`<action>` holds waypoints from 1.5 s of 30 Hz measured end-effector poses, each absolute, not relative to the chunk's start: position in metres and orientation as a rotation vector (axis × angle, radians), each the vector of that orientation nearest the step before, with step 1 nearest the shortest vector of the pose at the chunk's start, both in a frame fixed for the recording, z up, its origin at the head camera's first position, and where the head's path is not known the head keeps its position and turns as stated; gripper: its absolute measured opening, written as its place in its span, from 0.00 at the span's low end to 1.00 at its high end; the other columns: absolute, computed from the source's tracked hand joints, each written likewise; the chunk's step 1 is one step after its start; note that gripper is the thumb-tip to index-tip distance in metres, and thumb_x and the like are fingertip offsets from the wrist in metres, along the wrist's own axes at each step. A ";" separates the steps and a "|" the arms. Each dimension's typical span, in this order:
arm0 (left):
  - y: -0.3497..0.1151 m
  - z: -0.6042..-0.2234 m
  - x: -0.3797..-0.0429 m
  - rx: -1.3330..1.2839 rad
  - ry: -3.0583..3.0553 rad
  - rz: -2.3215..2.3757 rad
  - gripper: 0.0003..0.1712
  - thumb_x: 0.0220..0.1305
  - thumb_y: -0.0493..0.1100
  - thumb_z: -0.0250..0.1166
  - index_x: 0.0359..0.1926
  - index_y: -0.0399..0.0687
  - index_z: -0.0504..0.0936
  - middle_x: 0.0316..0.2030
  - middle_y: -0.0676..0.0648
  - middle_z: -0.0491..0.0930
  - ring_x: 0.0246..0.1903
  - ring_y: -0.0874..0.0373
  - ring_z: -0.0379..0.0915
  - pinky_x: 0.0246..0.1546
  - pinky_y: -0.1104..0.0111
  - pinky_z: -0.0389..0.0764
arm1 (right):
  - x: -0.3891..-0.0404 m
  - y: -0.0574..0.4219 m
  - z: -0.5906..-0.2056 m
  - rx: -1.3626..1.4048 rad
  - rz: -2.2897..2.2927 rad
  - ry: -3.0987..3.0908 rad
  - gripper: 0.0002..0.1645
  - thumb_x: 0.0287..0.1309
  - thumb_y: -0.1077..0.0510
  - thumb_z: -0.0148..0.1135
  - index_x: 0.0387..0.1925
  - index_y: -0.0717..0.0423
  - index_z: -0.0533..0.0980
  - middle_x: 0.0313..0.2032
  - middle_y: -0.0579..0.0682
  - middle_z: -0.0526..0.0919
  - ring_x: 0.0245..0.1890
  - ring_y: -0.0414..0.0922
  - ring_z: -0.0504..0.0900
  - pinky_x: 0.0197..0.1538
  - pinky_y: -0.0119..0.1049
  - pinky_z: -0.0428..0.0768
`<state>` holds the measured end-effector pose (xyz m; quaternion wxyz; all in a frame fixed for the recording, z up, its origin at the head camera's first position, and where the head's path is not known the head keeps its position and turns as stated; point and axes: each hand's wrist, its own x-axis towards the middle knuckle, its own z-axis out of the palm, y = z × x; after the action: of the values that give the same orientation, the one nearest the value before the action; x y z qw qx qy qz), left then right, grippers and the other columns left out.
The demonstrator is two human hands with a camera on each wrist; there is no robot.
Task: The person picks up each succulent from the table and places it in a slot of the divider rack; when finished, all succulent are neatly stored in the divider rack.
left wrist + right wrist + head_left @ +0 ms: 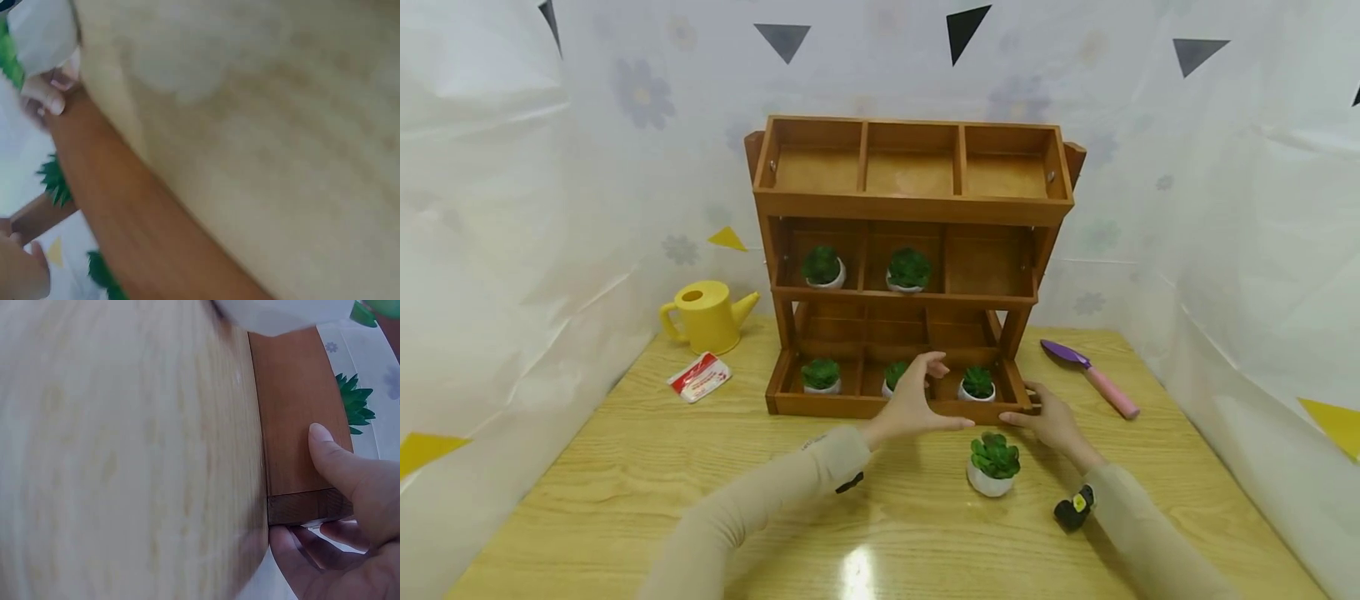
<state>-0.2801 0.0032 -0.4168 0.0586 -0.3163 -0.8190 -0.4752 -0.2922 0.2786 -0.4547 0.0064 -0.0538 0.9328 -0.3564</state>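
Observation:
My left hand (912, 406) hovers over the front of the wooden tiered planter shelf (917, 207), its thumb and fingers spread apart with nothing between them. It partly hides the middle potted succulent (893, 375) of the bottom tier. At that tier's right front corner, my right hand (1056, 421) grips the wood. In the right wrist view its thumb (334, 456) lies on the front board and its fingers bend round the end. A potted succulent (977, 383) sits in the right bottom compartment. Another succulent in a white pot (992, 467) stands on the table between the hands.
More potted succulents sit bottom left (822, 377) and on the middle tier (908, 271). A yellow watering can (707, 317) and a red-and-white card (700, 377) lie left of the shelf. To its right is a purple trowel with a pink handle (1111, 392).

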 end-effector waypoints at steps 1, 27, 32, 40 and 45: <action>0.005 -0.419 -0.278 -0.958 -2.542 -1.406 0.53 0.46 0.51 0.77 0.68 0.44 0.57 0.57 0.41 0.70 0.56 0.48 0.67 0.59 0.52 0.69 | -0.292 0.278 -0.455 -0.170 -1.114 2.918 0.55 0.54 0.39 0.66 0.70 0.66 0.54 0.61 0.74 0.67 0.58 0.68 0.71 0.54 0.58 0.75; 0.042 -0.445 -0.271 -1.491 -2.935 -0.964 0.52 0.35 0.58 0.81 0.59 0.47 0.64 0.52 0.53 0.71 0.49 0.67 0.68 0.53 0.77 0.71 | -0.292 0.278 -0.455 -0.209 -1.144 2.921 0.53 0.56 0.42 0.66 0.70 0.67 0.54 0.60 0.74 0.68 0.57 0.68 0.72 0.53 0.57 0.76; 0.046 -0.445 -0.273 -1.563 -2.966 -0.915 0.55 0.37 0.57 0.81 0.63 0.44 0.63 0.57 0.52 0.71 0.56 0.65 0.68 0.57 0.75 0.69 | -0.291 0.278 -0.454 -0.217 -1.134 2.927 0.53 0.56 0.42 0.66 0.70 0.67 0.54 0.60 0.75 0.68 0.57 0.68 0.71 0.53 0.58 0.75; 0.046 -0.452 -0.283 -1.549 -3.000 -1.046 0.49 0.37 0.55 0.82 0.60 0.50 0.68 0.52 0.58 0.75 0.50 0.71 0.71 0.53 0.78 0.72 | -0.293 0.279 -0.456 -0.216 -1.142 2.922 0.53 0.56 0.40 0.66 0.70 0.66 0.54 0.62 0.73 0.67 0.58 0.68 0.71 0.54 0.58 0.75; 0.045 -0.455 -0.290 -1.620 -2.952 -1.118 0.44 0.37 0.52 0.82 0.57 0.53 0.71 0.50 0.60 0.76 0.48 0.74 0.71 0.51 0.80 0.71 | -0.293 0.280 -0.457 -0.221 -1.144 2.922 0.52 0.56 0.41 0.66 0.70 0.65 0.55 0.62 0.72 0.66 0.58 0.67 0.71 0.54 0.57 0.75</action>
<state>-0.2902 0.0446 -0.4546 -0.2019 -0.4472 -0.8149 -0.3085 -0.2934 0.2801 -0.4572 -0.0020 -0.0703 0.9288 -0.3638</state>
